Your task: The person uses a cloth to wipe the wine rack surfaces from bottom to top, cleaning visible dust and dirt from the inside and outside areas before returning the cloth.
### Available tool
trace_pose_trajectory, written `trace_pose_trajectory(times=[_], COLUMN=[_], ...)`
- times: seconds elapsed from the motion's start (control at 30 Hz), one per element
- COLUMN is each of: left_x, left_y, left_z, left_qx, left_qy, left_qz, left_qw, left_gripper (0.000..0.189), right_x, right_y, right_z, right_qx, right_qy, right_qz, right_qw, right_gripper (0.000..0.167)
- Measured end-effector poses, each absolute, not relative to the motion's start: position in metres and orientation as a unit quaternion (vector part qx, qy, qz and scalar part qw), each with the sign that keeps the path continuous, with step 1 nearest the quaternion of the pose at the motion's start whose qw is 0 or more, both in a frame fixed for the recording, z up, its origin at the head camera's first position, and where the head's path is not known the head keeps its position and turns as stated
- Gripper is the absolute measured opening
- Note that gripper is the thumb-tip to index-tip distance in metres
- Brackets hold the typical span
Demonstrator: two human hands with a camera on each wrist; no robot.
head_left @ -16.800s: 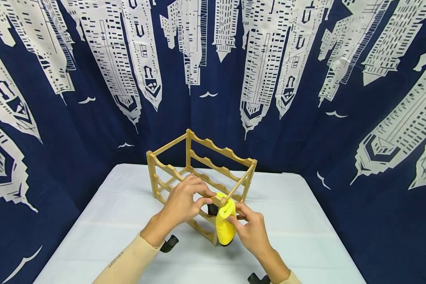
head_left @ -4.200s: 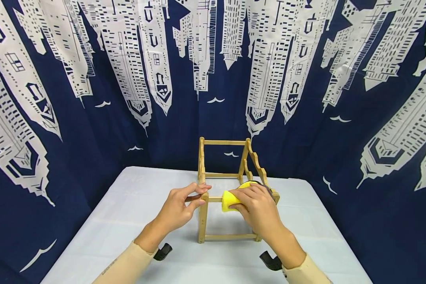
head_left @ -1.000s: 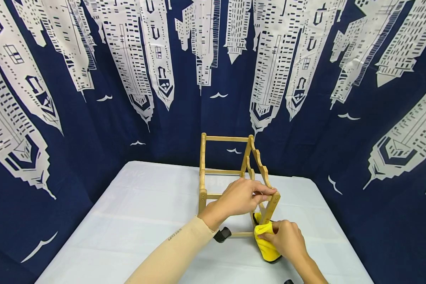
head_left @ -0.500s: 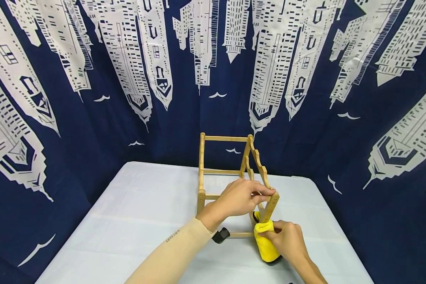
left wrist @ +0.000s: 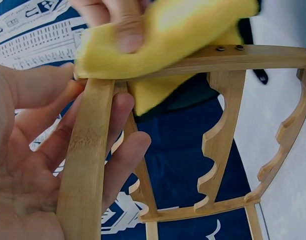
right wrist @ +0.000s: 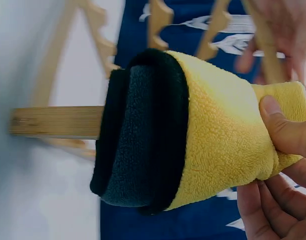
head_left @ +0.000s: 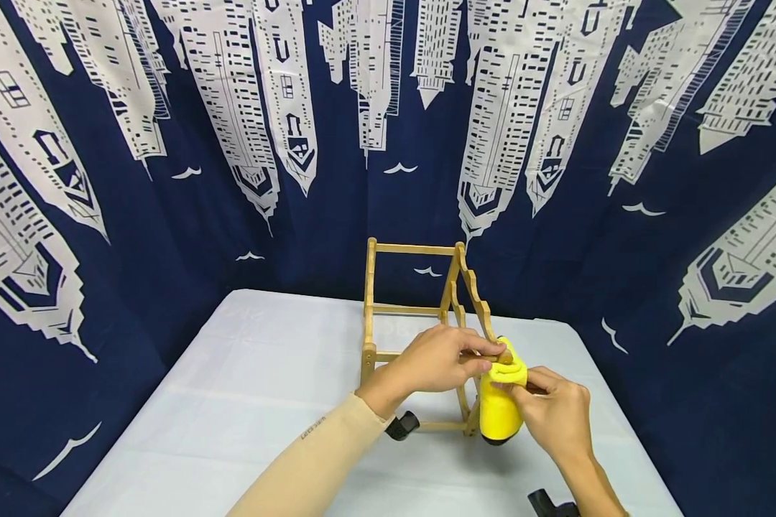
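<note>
A yellow microfibre cloth (head_left: 501,413) with a dark grey-black side (right wrist: 138,135) is folded around the near right post of a wooden rack (head_left: 414,249), at its top corner. My right hand (head_left: 559,413) pinches the cloth between thumb and fingers. In the right wrist view, the bare lower post (right wrist: 58,121) comes out of the cloth's dark end. My left hand (head_left: 436,362) holds the top crossbar (left wrist: 85,165) right beside that corner, thumb on one side and fingers on the other. The cloth hides the post's upper part.
The rack's scalloped rails (head_left: 475,287) run back from the near corner. It stands on a white-covered table (head_left: 265,402). Behind hangs a navy curtain (head_left: 330,215) printed with white buildings. Black wrist devices (head_left: 402,426) sit at both wrists.
Over the last half second, the right hand and cloth have risen along the post to the top corner. Earlier, the rack stood at another angle and the left hand held another corner.
</note>
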State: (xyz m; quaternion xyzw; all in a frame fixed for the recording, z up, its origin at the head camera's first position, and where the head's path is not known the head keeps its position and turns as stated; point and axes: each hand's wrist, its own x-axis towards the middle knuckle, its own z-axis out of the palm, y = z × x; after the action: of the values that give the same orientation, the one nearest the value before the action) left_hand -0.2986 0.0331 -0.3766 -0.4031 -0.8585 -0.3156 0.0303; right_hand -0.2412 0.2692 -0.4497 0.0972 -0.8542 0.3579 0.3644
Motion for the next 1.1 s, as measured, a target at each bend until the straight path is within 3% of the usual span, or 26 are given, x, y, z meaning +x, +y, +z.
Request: trace_pose_trajectory(times=[0.27,0.57,0.87,1.1], left_x=[-0.299,-0.292,-0.284,-0.281], left_y=[0.033,0.037,0.062,0.083], left_z=[-0.369,-0.369,-0.374,-0.381], left_qx=[-0.427,-0.400,-0.262,-0.194], left_qy=[-0.853,-0.863,-0.914,-0.941], left_qz=[-0.300,-0.308,-0.299,-0.231], left_qw=[0.006,0.018,0.077,0.154], left_gripper=[0.038,0.039,0.041,0.040], right_x=[-0.239,-0.237,-0.236,-0.238], right_y=[0.273,0.283,0.310,0.323], right_z=[-0.429,-0.423,-0.429,-0.439], right_qx=[0.110,0.111,0.050,-0.012], right_qy=[-0.834,-0.841,-0.840,-0.848], right_qz=[0.362,0.356,0.340,0.340], right_qw=[0.400,0.393,0.421,0.407], right_gripper=[0.023,0.024,0.026,0.026])
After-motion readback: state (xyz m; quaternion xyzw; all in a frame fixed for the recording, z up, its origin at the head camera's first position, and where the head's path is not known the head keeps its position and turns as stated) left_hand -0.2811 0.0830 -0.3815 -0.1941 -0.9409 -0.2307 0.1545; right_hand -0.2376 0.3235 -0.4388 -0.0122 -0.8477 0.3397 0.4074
